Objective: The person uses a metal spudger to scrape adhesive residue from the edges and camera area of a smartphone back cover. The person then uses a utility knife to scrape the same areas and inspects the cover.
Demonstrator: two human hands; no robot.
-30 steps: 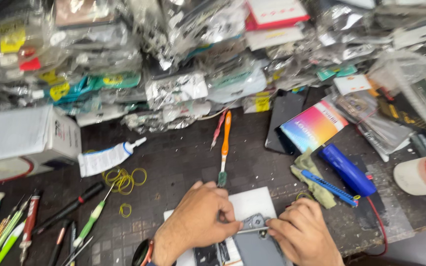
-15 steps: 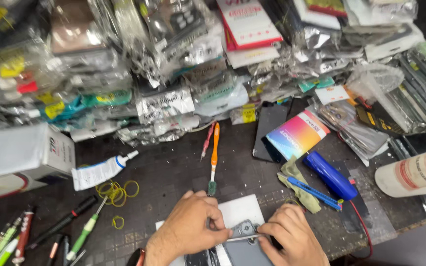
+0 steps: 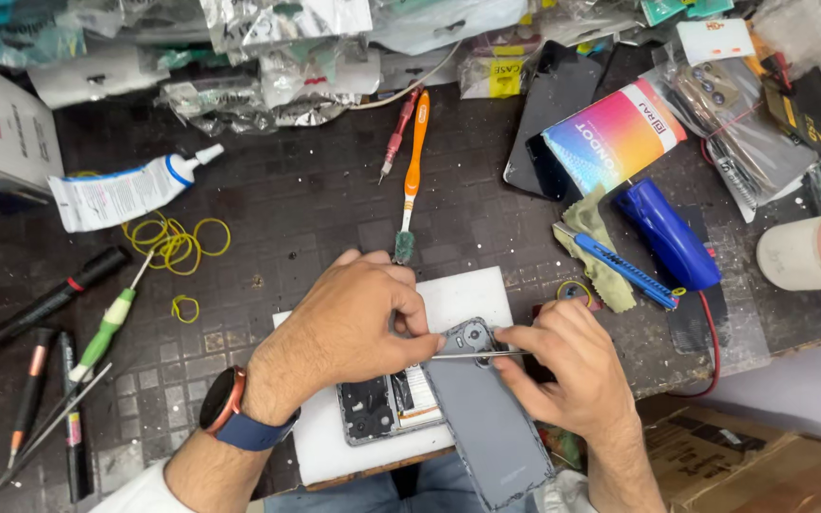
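An opened phone (image 3: pixel 387 407) lies on a white pad (image 3: pixel 453 296) at the near edge of the bench. Its grey back cover (image 3: pixel 486 427) is lifted off at an angle, camera ring toward the middle. My left hand (image 3: pixel 353 323) pinches the cover's top edge by the camera ring. My right hand (image 3: pixel 567 370) holds thin metal tweezers (image 3: pixel 472 354), their tip pointing left at the camera ring. A watch with a blue strap is on my left wrist.
An orange screwdriver (image 3: pixel 413 166) and a red one (image 3: pixel 399 133) lie behind the pad. A glue tube (image 3: pixel 125 193), yellow rubber bands (image 3: pixel 178 242), pens and a green screwdriver (image 3: pixel 106 325) are left. A blue cylinder (image 3: pixel 667 236), blue knife (image 3: pixel 615 266), colourful box (image 3: pixel 612 135) and cardboard box (image 3: pixel 753 461) are right.
The camera has tilted down and closer, so the hands and phone sit higher and larger in view. Both hands stay together on the back cover and tweezers.
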